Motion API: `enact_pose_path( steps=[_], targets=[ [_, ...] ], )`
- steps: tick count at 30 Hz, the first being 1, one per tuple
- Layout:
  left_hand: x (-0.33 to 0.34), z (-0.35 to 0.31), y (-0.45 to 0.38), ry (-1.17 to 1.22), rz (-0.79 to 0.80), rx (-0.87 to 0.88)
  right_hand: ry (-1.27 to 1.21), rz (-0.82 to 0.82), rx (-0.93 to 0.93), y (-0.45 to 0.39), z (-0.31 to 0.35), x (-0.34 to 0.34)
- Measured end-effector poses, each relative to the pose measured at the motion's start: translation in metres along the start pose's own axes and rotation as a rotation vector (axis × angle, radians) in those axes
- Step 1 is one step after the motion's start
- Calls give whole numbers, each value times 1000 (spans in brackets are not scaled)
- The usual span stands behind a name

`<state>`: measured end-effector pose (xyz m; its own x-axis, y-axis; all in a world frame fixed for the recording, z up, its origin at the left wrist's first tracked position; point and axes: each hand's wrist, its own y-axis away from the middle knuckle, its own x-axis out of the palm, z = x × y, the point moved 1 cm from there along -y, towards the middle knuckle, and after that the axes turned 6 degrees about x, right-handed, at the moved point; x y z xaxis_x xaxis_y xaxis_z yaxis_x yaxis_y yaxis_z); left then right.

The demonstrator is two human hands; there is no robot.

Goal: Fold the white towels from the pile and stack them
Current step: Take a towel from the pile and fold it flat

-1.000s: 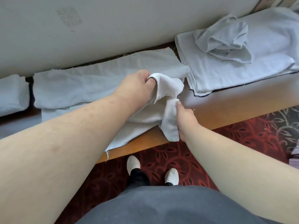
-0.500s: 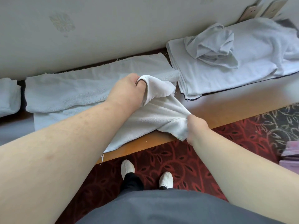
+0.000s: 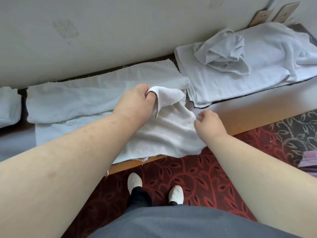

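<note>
A white towel [image 3: 164, 133] lies half spread on the wooden table [image 3: 253, 115], and its near edge hangs over the front. My left hand [image 3: 137, 102] grips one corner of it, lifted and folded over. My right hand [image 3: 211, 125] is at the towel's right edge with curled fingers that pinch the cloth. A long flat towel [image 3: 82, 100] lies under it along the wall. The pile of white towels [image 3: 267, 66] sits at the right, with a crumpled towel [image 3: 223, 50] on top. A folded towel [image 3: 8, 103] sits at the far left.
A wall runs close behind the table, with two sockets [image 3: 272, 14] at the upper right. Below the table's front edge is a red patterned carpet [image 3: 197, 170] and my feet. Purple cloth [image 3: 308, 160] lies on the floor at the right.
The bunched towel has been pulled open and now lies spread over the table's front edge. My right hand has moved up along its right edge. My left hand still holds its corner.
</note>
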<state>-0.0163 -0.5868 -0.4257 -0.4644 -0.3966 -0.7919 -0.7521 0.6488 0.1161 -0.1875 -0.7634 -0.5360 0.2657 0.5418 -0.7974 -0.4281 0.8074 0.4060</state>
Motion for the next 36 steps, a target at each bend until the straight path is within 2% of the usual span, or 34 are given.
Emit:
enact_pose_path(
  steps=[1, 3, 5, 8, 9, 13, 16, 18, 20, 22, 23, 26, 29, 31, 33, 35, 36],
  targets=[
    [2, 1, 1, -11, 6, 7, -72, -32, -34, -4, 11, 2],
    [5, 4, 3, -23, 20, 16, -131, 26, 5, -18, 33, 6],
    [9, 7, 5, -12, 49, 23, -86, 118, 68, -33, 49, 8],
    [19, 9, 11, -4, 89, 49, 174, 238, 89, -49, 70, 6],
    [23, 9, 14, 6, 105, 46, 180, 299, 115, -50, 73, 6],
    [40, 7, 26, 63, 182, 50, -240, 605, 355, -59, 70, 12],
    [48, 6, 30, 91, 209, 67, -445, 559, 439, -68, 60, 16],
    [52, 8, 32, 91, 202, 61, -556, 431, 408, -74, 54, 16],
    [55, 8, 34, 77, 180, 63, -536, 231, 313, -71, 45, 13],
    [56, 6, 35, 68, 165, 72, -388, 125, 220, -62, 35, 12],
    [57, 4, 37, 63, 163, 79, -314, 135, 180, -57, 33, 13],
    [61, -2, 39, 54, 149, 74, -206, 302, 145, -40, 35, 6],
    [65, -10, 39, 60, 134, 56, -199, 298, 185, -14, 42, -7],
    [69, -15, 40, 40, 157, 93, -292, 335, 248, 2, 42, -5],
    [71, -18, 44, 12, 186, 151, -486, 555, 380, 17, 41, 3],
    [74, -17, 49, -42, 211, 188, -778, 709, 424, 26, 41, 4],
    [76, -15, 50, -70, 221, 202, -961, 714, 446, 27, 41, 2]
  ],
)
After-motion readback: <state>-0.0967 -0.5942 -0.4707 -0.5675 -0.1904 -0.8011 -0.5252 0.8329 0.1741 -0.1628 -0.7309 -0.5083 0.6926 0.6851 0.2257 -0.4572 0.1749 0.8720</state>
